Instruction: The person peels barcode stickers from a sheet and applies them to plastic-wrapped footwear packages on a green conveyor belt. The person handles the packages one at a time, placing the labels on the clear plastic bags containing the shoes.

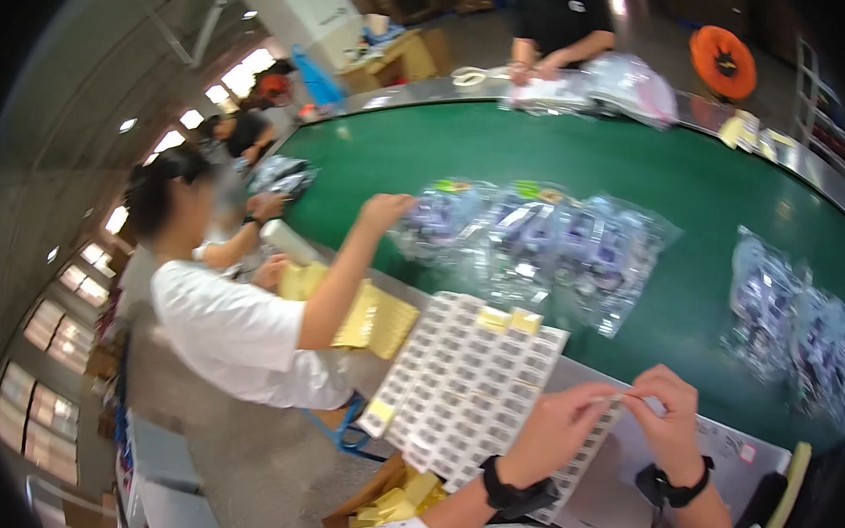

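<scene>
My left hand (560,425) and my right hand (667,414) meet above the near edge of the table, fingertips pinched together. A narrow strip of white labels with dark print (584,465) runs down from my left fingers toward my lap, and its top end lies at the pinch. My right fingertips close on the same end, though what exactly lies between them is too small to make out. Beside my left hand, sheets of white printed labels (464,378) overhang the table edge, with small yellow pieces on them. Both wrists carry black bands.
Clear bags with bluish-purple contents lie on the green conveyor belt (380,160), a group of bags (531,237) ahead and more bags (796,330) at right. At left, a co-worker in white (230,325) reaches toward the bags. A box of yellow scraps (398,500) stands below.
</scene>
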